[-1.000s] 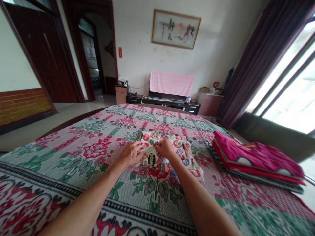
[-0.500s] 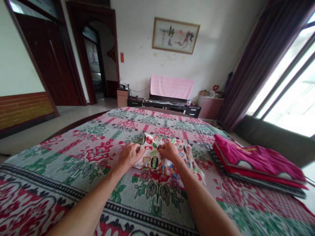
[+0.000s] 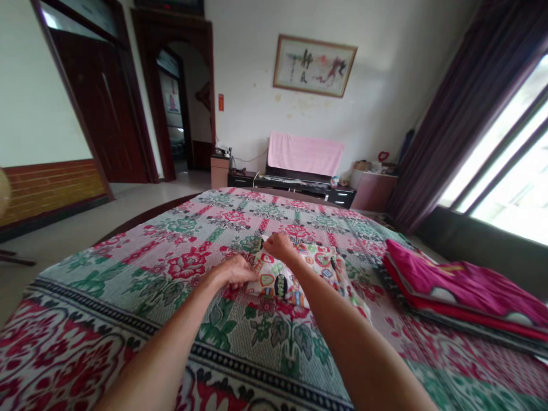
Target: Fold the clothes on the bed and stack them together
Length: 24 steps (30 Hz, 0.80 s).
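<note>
A white fabric piece with colourful cartoon prints [image 3: 280, 285] lies folded and slightly rumpled on the flowered bedspread [image 3: 166, 337]. At its left edge, my left hand [image 3: 237, 270] has its fingers closed on the border of the fabric. My right hand [image 3: 281, 248] pinches the far left corner, and its forearm crosses over the right part of the fabric. What kind of garment or cloth this is cannot be made out. Both hands partly hide the gripped edges.
To the right sits a stack of folded clothes [image 3: 466, 285], magenta on top with red and dark layers below. Beyond the bed are a low black cabinet [image 3: 342, 197], a pink towel [image 3: 306, 153] over a screen-like shape, and a dark curtain [image 3: 445, 114] by the window.
My right hand has moved from the middle of the printed fabric to its far left corner. My left hand has slid nearer along the left edge. The view has shifted slightly left.
</note>
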Motion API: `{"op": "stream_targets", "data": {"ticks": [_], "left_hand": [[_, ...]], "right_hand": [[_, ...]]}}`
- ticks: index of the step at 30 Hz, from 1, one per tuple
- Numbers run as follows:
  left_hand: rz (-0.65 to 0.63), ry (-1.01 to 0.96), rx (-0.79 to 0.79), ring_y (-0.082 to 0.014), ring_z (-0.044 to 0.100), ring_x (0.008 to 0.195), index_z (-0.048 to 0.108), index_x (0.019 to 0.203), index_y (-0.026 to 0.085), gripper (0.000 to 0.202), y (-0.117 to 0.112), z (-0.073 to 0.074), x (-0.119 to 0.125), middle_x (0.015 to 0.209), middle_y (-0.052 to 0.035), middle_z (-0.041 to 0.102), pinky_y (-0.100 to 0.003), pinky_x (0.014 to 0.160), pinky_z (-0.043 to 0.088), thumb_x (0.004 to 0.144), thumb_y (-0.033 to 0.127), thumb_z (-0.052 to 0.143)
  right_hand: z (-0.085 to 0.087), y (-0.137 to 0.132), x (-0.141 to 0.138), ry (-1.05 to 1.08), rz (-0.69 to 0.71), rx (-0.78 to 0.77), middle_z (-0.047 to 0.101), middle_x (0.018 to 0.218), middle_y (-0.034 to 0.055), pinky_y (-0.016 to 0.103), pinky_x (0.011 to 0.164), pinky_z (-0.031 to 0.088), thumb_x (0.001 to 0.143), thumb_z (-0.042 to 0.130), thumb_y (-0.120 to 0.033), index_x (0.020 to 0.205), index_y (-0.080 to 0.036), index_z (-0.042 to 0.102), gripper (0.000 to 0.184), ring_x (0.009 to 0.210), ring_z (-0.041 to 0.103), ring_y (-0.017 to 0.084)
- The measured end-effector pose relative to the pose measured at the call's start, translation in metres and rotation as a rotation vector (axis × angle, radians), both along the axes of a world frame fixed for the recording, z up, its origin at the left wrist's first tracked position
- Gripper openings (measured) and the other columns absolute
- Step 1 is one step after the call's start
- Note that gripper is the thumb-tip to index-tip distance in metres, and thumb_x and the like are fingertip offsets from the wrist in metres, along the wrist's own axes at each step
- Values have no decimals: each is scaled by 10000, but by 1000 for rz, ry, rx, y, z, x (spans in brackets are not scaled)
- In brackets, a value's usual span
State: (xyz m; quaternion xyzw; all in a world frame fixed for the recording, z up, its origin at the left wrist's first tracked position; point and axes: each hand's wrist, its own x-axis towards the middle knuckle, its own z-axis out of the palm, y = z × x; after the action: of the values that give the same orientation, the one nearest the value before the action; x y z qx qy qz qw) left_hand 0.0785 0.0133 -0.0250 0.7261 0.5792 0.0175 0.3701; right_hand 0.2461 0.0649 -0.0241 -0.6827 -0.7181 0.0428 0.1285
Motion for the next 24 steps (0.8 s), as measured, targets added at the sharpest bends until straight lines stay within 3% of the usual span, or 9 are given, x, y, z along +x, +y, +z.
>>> {"op": "stream_targets", "data": {"ticks": [4, 9, 12, 16, 19, 24], "left_hand": [[-4, 17, 8, -93, 377, 374, 525, 544, 183, 202, 0, -3, 5, 388, 55, 405, -224, 407, 279, 633, 331, 629], [12, -12, -21, -116, 443, 392, 577, 608, 184, 143, 3, 1, -2, 400, 42, 460, -216, 404, 315, 629, 323, 601], [93, -58, -12, -126, 518, 445, 593, 631, 168, 185, 4, 15, -18, 470, 12, 558, -202, 408, 335, 634, 353, 601], [202, -198, 57, -118, 590, 498, 588, 735, 168, 205, 0, 33, -29, 633, -2, 670, -166, 390, 316, 648, 353, 605], [184, -293, 133, -110, 605, 506, 579, 798, 171, 163, -10, 44, -14, 644, -2, 680, -154, 400, 327, 678, 282, 583], [27, -462, 268, -104, 594, 492, 617, 773, 159, 125, -33, 52, 43, 582, 7, 647, -175, 456, 399, 715, 262, 575]], "right_hand": [[0, 14, -16, 43, -130, -65, 709, 1003, 214, 279, 758, 484, 772, 630, -424, 994, -82, 735, 421, 964, 667, 278], [-5, 22, -24, 289, -161, -63, 720, 908, 173, 285, 761, 507, 679, 729, -257, 900, -109, 737, 267, 974, 656, 283], [-8, 27, -23, 563, -121, -106, 686, 665, 88, 239, 665, 512, 725, 692, -249, 753, -120, 715, 134, 789, 676, 220], [-9, 29, -13, 807, -64, -156, 615, 565, 1, 187, 559, 508, 866, 542, -304, 773, -146, 674, 226, 530, 596, 92], [-1, 25, 8, 941, -38, -149, 586, 557, -18, 164, 544, 504, 875, 541, -306, 776, -143, 643, 216, 485, 548, 58], [15, 4, 71, 1269, 3, -163, 606, 586, -18, 177, 518, 493, 746, 703, -345, 734, -149, 633, 208, 485, 539, 66]]}}
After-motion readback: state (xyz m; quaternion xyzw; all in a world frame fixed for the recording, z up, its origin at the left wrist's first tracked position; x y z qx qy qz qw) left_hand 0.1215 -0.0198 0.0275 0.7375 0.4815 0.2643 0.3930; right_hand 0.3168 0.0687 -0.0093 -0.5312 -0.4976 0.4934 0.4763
